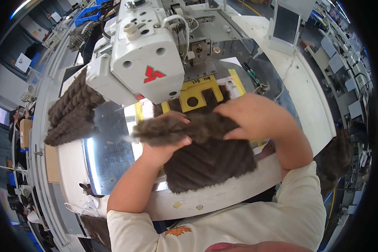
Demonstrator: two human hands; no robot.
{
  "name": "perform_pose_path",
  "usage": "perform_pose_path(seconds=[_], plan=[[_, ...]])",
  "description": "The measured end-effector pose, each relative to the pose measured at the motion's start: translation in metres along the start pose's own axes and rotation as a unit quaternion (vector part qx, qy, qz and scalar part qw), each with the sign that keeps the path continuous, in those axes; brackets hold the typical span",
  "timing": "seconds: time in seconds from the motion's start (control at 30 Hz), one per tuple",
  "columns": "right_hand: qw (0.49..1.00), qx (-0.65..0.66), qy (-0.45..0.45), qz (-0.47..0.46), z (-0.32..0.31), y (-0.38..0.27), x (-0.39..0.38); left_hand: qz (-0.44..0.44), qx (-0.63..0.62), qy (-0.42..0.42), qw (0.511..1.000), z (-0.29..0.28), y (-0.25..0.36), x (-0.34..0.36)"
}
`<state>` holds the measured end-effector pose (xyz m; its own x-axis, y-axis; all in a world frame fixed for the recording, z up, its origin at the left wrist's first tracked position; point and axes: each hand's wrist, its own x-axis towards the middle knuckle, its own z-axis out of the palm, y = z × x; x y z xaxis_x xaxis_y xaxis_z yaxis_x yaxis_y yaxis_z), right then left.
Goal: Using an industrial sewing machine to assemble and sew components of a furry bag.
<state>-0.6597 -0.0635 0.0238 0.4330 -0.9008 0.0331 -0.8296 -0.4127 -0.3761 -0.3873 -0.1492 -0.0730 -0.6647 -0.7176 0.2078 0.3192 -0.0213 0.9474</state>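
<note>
A strip of fluffy brown fur fabric (201, 126) stretches between my hands. My left hand (166, 147) is closed on its left part, with the thumb and fingers on either side of the pile. On its right end, my right hand (250, 115) pinches the fabric between thumb and fingers. Below the strip, a brown fabric panel with a chevron pattern (210, 161) lies over the table's near edge; whether it is one piece with the strip, I cannot tell. Just beyond my hands is a yellow notched clamp plate (192, 89), with brown fabric showing in its notches.
The white sewing machine head (149, 59) stands over the table at the far left of my hands. Brown fur pieces (73, 111) are stacked at left. Green-handled snips (252, 74) lie beyond my right hand. A control screen (284, 26) stands at the far right.
</note>
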Motion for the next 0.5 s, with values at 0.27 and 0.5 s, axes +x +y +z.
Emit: perform_pose_path(seconds=[0.27, 0.5], plan=[[0.997, 0.037, -0.067, 0.03, 0.017, -0.027, 0.019, 0.049, 0.057, 0.032, 0.997, 0.013, 0.011, -0.006], [0.991, 0.033, -0.122, 0.041, 0.018, -0.022, 0.018, 0.065, 0.095, 0.097, 0.989, 0.007, 0.011, -0.01]])
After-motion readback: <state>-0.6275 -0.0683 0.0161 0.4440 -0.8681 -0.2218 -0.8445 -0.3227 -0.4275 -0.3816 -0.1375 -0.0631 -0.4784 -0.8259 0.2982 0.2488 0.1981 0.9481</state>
